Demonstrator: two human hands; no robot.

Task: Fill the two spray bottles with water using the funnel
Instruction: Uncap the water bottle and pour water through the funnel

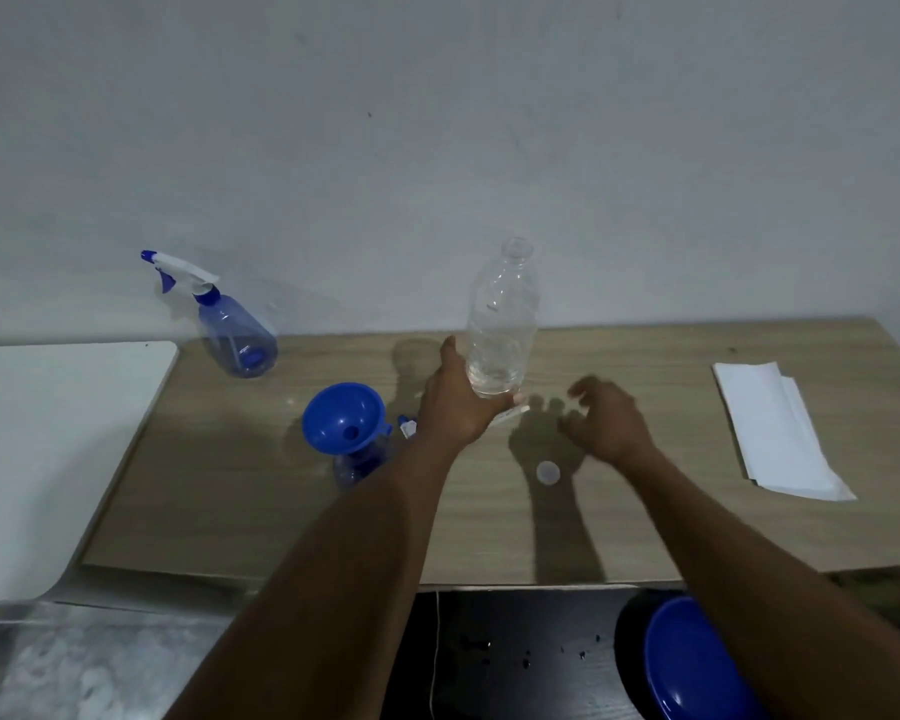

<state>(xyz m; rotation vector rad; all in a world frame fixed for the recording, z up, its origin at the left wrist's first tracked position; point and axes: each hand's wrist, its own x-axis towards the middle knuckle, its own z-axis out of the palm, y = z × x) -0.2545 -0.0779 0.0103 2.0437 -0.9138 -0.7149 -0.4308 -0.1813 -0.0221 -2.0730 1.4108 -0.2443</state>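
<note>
My left hand (455, 402) grips the base of a clear plastic water bottle (502, 314), upright, uncapped, with a little water at the bottom. My right hand (606, 420) hovers just right of it, fingers spread and holding nothing. A blue funnel (344, 418) sits in the neck of an open blue spray bottle (354, 467) to the left of my left arm. A spray head (407, 426) lies beside it, partly hidden by my wrist. A second blue spray bottle (235, 330), with its white and blue trigger head on, stands at the back left. A white cap (547, 472) lies on the table.
The wooden table (240, 511) meets a grey wall behind. A white board (48, 433) lies to the left. Folded white paper towels (770, 428) lie at the right. A blue round object (697, 662) sits below the table's front edge on a dark surface.
</note>
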